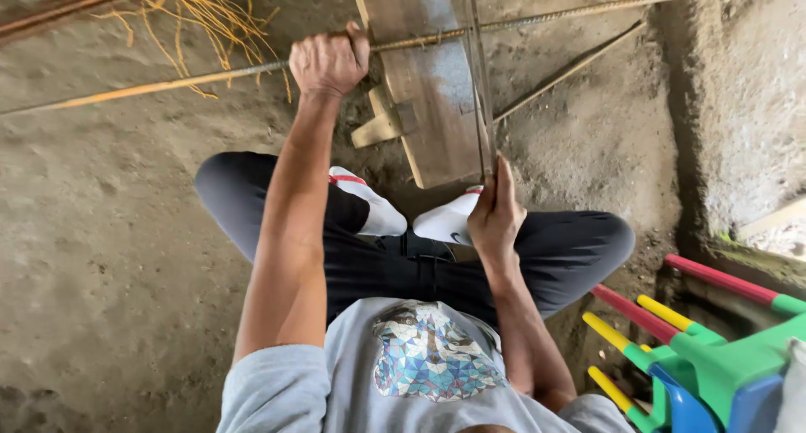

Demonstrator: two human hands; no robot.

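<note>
The left hand is closed around a long rusty steel bar lying across a wooden plank on the dirt floor. The right hand pinches a thin upright rod at the plank's near edge, perhaps a bending lever. Stacked coloured plastic stools stand at right

No packages, labels, signs or screens anywhere in this shot, as far as I can see. Nothing boxed, tagged or posted shows up in it at all.
</note>
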